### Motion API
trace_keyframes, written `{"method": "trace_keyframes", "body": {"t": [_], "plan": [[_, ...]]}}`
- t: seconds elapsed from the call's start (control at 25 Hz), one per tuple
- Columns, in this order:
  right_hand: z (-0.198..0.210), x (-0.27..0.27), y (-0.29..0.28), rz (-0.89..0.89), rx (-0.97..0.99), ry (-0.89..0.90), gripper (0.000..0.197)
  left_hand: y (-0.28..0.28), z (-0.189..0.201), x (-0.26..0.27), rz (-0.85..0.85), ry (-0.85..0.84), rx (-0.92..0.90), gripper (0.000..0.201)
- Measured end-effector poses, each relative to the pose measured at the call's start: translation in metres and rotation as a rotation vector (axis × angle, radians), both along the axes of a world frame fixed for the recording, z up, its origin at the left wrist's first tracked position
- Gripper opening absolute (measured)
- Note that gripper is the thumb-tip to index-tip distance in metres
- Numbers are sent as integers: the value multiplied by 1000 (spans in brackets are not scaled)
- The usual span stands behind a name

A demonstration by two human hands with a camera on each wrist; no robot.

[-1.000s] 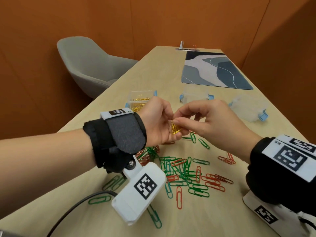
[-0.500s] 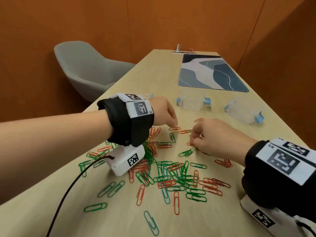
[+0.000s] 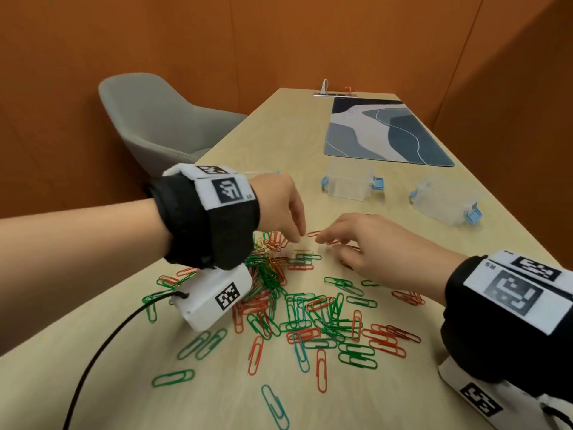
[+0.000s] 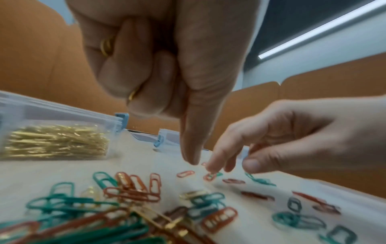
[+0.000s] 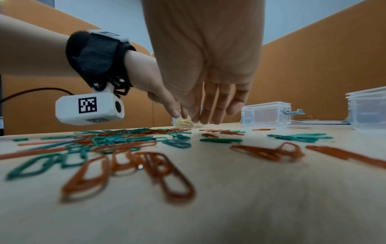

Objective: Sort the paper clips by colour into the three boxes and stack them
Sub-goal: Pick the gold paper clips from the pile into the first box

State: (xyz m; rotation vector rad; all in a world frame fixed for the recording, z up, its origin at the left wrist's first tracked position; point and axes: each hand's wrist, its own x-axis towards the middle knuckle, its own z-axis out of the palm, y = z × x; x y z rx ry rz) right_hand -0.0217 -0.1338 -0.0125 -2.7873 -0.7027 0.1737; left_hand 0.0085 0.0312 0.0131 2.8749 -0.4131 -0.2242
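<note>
Our hands have come down from mid-air to the counter (image 3: 130, 352). Our left hand (image 4: 146, 66) holds gold clips in curled fingers; our right hand (image 3: 366, 243), fingers loose, reaches among red clips (image 3: 313, 233). The gold box (image 4: 52, 140) is near, so sorting continues.

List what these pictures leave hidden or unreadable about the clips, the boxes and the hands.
- Gold-clip box: in the head view the left hand and its wrist strap cover nearly all of it.
- Gold clips in the left hand's curled fingers: count hidden, left wrist view.
- Right hand: whether it pinches a clip is too blurred, every view.
- Middle box: contents unclear.
</note>
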Motion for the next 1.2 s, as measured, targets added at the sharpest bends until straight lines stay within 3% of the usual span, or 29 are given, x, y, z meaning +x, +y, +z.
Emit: {"method": "trace_keyframes", "body": {"t": [0.16, 0.32, 0.52, 0.84, 1.08, 1.2], "plan": [[-4, 10, 6, 20, 20, -17, 29, 22, 0, -3, 68, -3, 33, 11], [-9, 14, 11, 61, 1, 0, 24, 30, -10, -19, 2, 53, 78, 17], [-7, 14, 19, 15, 78, -3, 17, 40, 0, -14, 35, -28, 28, 10], [-9, 15, 39, -34, 71, 65, 8, 32, -16, -5, -49, -2, 58, 14], [-8, 13, 36, -41, 13, 63, 12, 43, 0, 0, 3, -37, -179, 10], [-4, 15, 34, -96, 94, -31, 12, 59, 0, -4, 19, -32, -156, 10]]}}
